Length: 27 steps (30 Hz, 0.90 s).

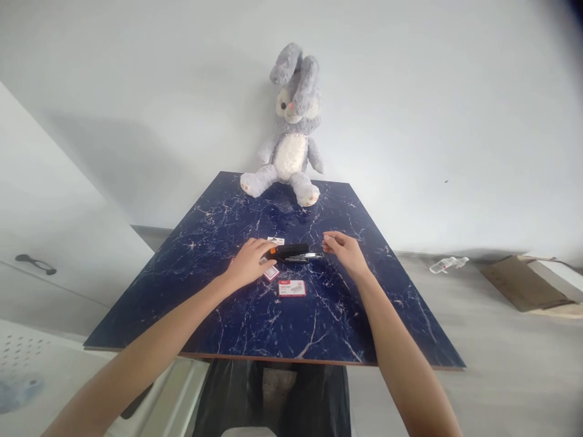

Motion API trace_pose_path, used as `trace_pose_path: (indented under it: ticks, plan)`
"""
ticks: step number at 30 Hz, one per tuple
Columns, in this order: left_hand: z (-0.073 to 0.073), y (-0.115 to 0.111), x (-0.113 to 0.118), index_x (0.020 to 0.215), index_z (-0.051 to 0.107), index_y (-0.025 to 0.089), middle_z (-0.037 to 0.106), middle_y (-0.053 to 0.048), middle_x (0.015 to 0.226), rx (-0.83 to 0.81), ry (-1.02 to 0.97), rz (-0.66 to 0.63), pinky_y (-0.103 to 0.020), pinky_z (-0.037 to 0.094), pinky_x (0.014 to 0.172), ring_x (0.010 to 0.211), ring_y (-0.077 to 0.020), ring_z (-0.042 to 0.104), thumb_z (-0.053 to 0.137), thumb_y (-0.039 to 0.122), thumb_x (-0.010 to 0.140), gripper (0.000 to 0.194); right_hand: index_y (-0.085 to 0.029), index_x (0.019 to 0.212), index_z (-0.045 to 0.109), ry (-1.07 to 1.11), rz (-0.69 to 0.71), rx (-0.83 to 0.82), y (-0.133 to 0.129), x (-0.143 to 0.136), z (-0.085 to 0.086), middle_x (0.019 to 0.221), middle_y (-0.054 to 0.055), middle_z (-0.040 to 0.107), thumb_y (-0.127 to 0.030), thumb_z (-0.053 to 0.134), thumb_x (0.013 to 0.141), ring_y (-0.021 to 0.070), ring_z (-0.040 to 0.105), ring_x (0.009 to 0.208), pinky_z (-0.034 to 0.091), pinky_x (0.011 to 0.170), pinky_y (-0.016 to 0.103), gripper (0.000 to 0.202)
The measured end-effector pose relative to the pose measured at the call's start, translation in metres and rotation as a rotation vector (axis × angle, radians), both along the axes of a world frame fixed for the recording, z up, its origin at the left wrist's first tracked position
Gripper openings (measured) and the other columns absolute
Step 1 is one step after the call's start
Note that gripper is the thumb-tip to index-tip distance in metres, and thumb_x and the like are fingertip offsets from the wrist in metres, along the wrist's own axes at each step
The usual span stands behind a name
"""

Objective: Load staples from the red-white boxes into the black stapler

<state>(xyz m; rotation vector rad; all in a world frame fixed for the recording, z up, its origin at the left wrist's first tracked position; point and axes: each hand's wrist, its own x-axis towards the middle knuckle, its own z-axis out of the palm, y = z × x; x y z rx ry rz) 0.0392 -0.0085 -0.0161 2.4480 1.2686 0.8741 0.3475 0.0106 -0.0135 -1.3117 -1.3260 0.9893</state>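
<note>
Left hand (248,262) is closed narrowly around the orange-marked end of a black stapler (295,250), with the fingers reaching over its upper side and the thumb near its lower side. The stapler lies crosswise near the middle of a dark blue, marble-patterned counter (237,328), its metal part (313,255) pointing towards the right hand (345,250). That right hand is held just beside the metal tip, apart from it, with its fingers curled and thumb and fingertips drawn close together; whether something small sits between them, I cannot tell.

Nearer the person than the stapler, a red-and-white box (291,289) lies flat on the counter, printed side up, its text too small to read. A second red-edged box (271,274) lies at an angle just beside the left hand, which partly hides it. Beyond the stapler, a white card (276,241) with a dark hanging slot shows past the left fingers.

At the far edge of the counter, a grey and white plush rabbit (291,155) sits upright against the pale wall (401,109), legs spread forward and one ear hanging over its face. On the floor to the right are a clear plastic bottle (449,264) and some flattened-looking cardboard (523,282).
</note>
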Motion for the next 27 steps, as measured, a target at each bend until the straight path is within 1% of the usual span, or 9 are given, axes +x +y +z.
trace_pose_path:
  ticks: [2, 4, 8, 11, 14, 16, 19, 23, 27]
  plan:
    - [-0.003, 0.010, -0.001, 0.121, 0.069, 0.025, 0.069, -0.009, 0.116, -0.060, -0.026, -0.037, -0.045, 0.043, 0.098, 0.108, -0.0294, 0.057, 0.068, 0.032, 0.088, 0.034, -0.016, 0.109, 0.071, 0.051, 0.042, -0.034, 0.001, 0.001, -0.002, 0.090, 0.008, 0.075, -0.049, 0.075, 0.076, 0.0217, 0.071, 0.082, 0.058, 0.087, 0.040, 0.046]
    - [-0.004, 0.016, -0.004, 0.117, 0.071, 0.025, 0.071, -0.009, 0.112, -0.094, -0.054, -0.049, -0.045, 0.043, 0.097, 0.106, -0.0293, 0.057, 0.069, 0.033, 0.087, 0.031, -0.017, 0.110, 0.069, 0.028, 0.072, -0.039, 0.000, 0.002, -0.004, 0.090, 0.008, 0.076, -0.049, 0.075, 0.077, 0.0226, 0.072, 0.084, 0.058, 0.088, 0.041, 0.046]
    - [-0.002, 0.022, -0.015, 0.114, 0.073, 0.026, 0.071, -0.008, 0.112, -0.128, -0.070, 0.011, -0.045, 0.043, 0.097, 0.105, -0.0293, 0.057, 0.072, 0.035, 0.084, 0.031, -0.018, 0.108, 0.068, -0.190, 0.066, 0.019, -0.002, 0.001, -0.003, 0.089, 0.006, 0.076, -0.051, 0.070, 0.081, 0.0224, 0.071, 0.085, 0.054, 0.089, 0.039, 0.042]
    - [-0.004, 0.023, -0.024, 0.110, 0.074, 0.026, 0.071, -0.008, 0.109, -0.143, -0.065, 0.072, -0.044, 0.045, 0.096, 0.103, -0.0285, 0.059, 0.074, 0.036, 0.082, 0.030, -0.019, 0.106, 0.070, -0.264, 0.087, 0.072, -0.004, -0.006, -0.005, 0.098, 0.006, 0.076, -0.052, 0.067, 0.084, 0.0212, 0.070, 0.091, 0.052, 0.090, 0.036, 0.040]
    - [-0.007, 0.024, -0.029, 0.106, 0.076, 0.026, 0.073, -0.007, 0.109, -0.130, -0.081, 0.065, -0.042, 0.045, 0.096, 0.104, -0.0279, 0.060, 0.072, 0.037, 0.083, 0.026, -0.020, 0.105, 0.073, -0.295, 0.144, 0.092, -0.004, -0.016, -0.011, 0.108, 0.006, 0.074, -0.051, 0.066, 0.084, 0.0198, 0.069, 0.092, 0.051, 0.090, 0.034, 0.038]
    - [-0.008, 0.025, -0.029, 0.105, 0.077, 0.026, 0.075, -0.006, 0.111, -0.126, -0.093, 0.046, -0.042, 0.045, 0.097, 0.106, -0.0279, 0.059, 0.071, 0.038, 0.085, 0.025, -0.021, 0.103, 0.075, -0.332, 0.176, 0.112, -0.004, -0.022, -0.015, 0.108, 0.006, 0.073, -0.050, 0.066, 0.085, 0.0194, 0.068, 0.092, 0.051, 0.089, 0.034, 0.035]
    - [-0.008, 0.025, -0.029, 0.106, 0.078, 0.026, 0.076, -0.005, 0.113, -0.131, -0.100, 0.051, -0.042, 0.045, 0.097, 0.107, -0.0280, 0.059, 0.070, 0.039, 0.086, 0.025, -0.024, 0.101, 0.076, -0.411, 0.225, 0.159, -0.004, -0.028, -0.019, 0.108, 0.005, 0.073, -0.045, 0.067, 0.086, 0.0198, 0.067, 0.097, 0.050, 0.089, 0.033, 0.028]
    - [-0.008, 0.024, -0.030, 0.106, 0.078, 0.026, 0.076, -0.006, 0.113, -0.134, -0.121, 0.057, -0.041, 0.045, 0.097, 0.106, -0.0276, 0.061, 0.071, 0.038, 0.085, 0.025, -0.026, 0.101, 0.078, -0.534, 0.253, 0.174, -0.007, -0.031, -0.018, 0.108, 0.004, 0.074, -0.040, 0.068, 0.087, 0.0206, 0.067, 0.096, 0.048, 0.090, 0.033, 0.023]
    - [-0.011, 0.024, -0.031, 0.106, 0.078, 0.027, 0.076, -0.005, 0.113, -0.136, -0.125, 0.053, -0.041, 0.045, 0.097, 0.104, -0.0273, 0.062, 0.071, 0.037, 0.085, 0.024, -0.026, 0.103, 0.078, -0.549, 0.246, 0.159, -0.008, -0.032, -0.016, 0.108, 0.004, 0.074, -0.041, 0.066, 0.087, 0.0218, 0.068, 0.096, 0.048, 0.091, 0.035, 0.025]
